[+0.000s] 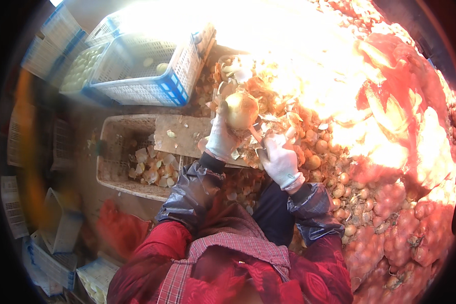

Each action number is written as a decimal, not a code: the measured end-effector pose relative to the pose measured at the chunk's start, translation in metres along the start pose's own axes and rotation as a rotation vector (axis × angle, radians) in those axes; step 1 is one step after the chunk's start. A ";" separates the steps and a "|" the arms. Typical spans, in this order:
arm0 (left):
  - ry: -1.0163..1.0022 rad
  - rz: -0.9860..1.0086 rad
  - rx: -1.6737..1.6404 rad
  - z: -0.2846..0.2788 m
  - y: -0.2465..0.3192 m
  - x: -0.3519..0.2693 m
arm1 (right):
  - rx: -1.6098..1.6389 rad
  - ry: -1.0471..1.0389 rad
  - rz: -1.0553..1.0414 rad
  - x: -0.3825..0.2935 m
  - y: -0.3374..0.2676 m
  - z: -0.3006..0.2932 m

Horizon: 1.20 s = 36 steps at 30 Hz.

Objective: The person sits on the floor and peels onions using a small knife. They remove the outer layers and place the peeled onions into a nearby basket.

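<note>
In my gloved left hand (224,135) is a large yellow-brown onion (242,110), gripped from its near left side with the thumb up along it. My gloved right hand (279,157) is closed around a thin pale tool (255,133), whose tip points at the onion's lower right side; glare and the fingers hide what kind of tool it is. Beneath and beyond the hands lies a heap of onion skins (264,89). A worn board (186,131) rests across the rim of a dirty plastic crate (110,152), left of my left hand. Onion peelings (155,169) lie inside that crate.
A blue-and-white crate (136,89) holds a few peeled onions; behind it another is full of peeled onions (81,66). Unpeeled onions (340,190) cover the ground at right, beside red mesh sacks (399,231). A red mesh bag (121,222) lies left. Sunlight washes out the top.
</note>
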State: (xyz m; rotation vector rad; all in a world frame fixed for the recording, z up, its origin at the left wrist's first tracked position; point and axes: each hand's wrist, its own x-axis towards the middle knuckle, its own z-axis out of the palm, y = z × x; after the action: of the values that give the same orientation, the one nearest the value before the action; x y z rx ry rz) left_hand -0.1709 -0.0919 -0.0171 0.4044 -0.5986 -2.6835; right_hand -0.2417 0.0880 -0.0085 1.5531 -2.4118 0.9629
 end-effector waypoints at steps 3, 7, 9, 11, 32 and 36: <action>0.144 0.018 0.166 0.003 0.005 -0.002 | -0.118 -0.081 0.093 -0.013 -0.020 0.011; 0.119 0.254 0.246 -0.001 0.021 -0.003 | 0.078 -0.243 0.222 -0.031 -0.060 -0.011; 0.124 0.240 0.077 -0.006 0.040 0.002 | 0.210 -0.210 0.191 -0.057 -0.071 -0.022; -0.022 0.259 0.173 0.000 0.047 -0.012 | 0.459 -0.197 0.425 -0.045 -0.074 -0.044; -0.083 0.149 0.586 0.023 0.037 -0.034 | -0.184 0.024 0.141 0.021 -0.023 -0.011; -0.127 0.171 0.704 0.017 0.038 -0.031 | -0.019 -0.006 0.083 0.013 -0.014 -0.015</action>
State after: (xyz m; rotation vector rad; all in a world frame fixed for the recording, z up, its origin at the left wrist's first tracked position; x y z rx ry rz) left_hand -0.1383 -0.1054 0.0212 0.3346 -1.5436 -2.2740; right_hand -0.2394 0.0829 0.0145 1.4626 -2.4994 0.9475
